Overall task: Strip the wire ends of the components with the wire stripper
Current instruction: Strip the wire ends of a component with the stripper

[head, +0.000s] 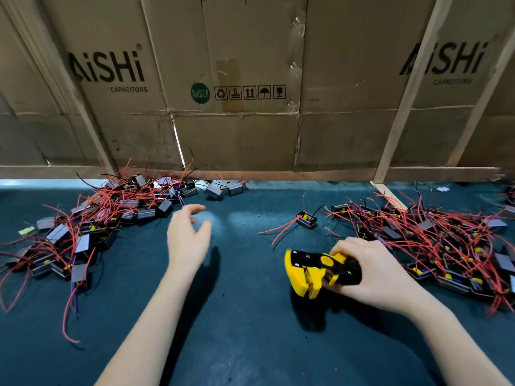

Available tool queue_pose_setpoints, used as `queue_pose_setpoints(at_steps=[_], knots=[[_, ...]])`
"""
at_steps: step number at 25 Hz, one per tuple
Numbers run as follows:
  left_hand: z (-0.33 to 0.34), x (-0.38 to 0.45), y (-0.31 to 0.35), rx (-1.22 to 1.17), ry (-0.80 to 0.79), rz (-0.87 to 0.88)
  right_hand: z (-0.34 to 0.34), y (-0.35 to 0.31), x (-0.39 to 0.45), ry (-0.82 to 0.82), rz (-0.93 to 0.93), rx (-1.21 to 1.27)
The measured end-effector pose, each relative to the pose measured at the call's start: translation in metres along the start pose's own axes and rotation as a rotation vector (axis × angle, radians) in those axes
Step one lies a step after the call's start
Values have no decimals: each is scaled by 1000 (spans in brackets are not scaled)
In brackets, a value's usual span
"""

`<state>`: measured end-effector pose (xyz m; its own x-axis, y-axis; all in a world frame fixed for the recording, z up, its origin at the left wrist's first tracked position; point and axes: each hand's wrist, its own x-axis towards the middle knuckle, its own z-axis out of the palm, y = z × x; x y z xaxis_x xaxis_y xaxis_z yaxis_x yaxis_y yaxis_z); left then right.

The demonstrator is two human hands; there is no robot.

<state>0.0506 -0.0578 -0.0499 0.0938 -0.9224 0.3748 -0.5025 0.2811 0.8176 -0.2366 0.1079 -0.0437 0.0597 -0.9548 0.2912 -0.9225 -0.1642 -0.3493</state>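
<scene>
**Left hand goes fishing for a component, stripper waits in the right**

The right hand [373,271] has its fingers curled round the handles of the yellow-and-black wire stripper [320,270], head pointing towards the left hand, tool low over the dark mat [245,316]. Nothing is in the tool's mouth that I can see, so no strip is under way.

Out ahead of the left forearm, the left hand [188,235] is empty and hovers off the mat, fingers loosely spread and bent, somewhat blurred. It points at the near edge of the left pile of components [92,218], a tangle of small black boxes and red leads lying just beyond and outboard of its fingertips.

A second heap, the right pile [446,240], spreads beyond and outboard of the right hand. One lone component [306,220] sits apart, just ahead of the stripper, its red wires trailing across the gap between the two hands.

By my reading, this is the fetch step: a unit has to be picked before any cutting. Next up, the left hand needs to pinch one box or one lead clear of the tangle, then present a wire end squarely to the stripper's head. Snagged neighbours are the likely nuisance. Which pile holds finished pieces, I cannot tell.
</scene>
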Motion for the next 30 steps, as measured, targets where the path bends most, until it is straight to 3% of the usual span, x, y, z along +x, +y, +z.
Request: queue_pose_setpoints(at_steps=[3,7,12,19,20,21,23,24,25,26,28,30], knots=[[-2,11,-19,214,25,-81,-1,10,0,32,153,-267],[6,20,-36,557,-141,-64,-5,25,-7,304,338,-522],[13,28,-50,743,-251,-6,-6,24,-5,521,393,-309],[1,-1,2,614,-35,223,-7,17,-3,618,345,-218],[-3,-8,12,515,-134,237,-8,16,-2,627,351,-199],[-7,-13,21,345,-333,227,-8,15,-1,639,350,-167],[-13,-24,36,-95,-894,138,-8,12,0,672,320,-34],[-13,-27,40,-257,-1051,119,-8,11,0,682,298,75],[-11,-27,40,-349,-1066,118,-9,8,0,679,275,208],[-8,-26,38,-391,-971,124,-8,4,0,661,250,362],[1,-23,31,-353,-615,157,-6,-4,1,603,190,660],[5,-18,22,-72,-307,275,-1,-11,2,518,100,851]])
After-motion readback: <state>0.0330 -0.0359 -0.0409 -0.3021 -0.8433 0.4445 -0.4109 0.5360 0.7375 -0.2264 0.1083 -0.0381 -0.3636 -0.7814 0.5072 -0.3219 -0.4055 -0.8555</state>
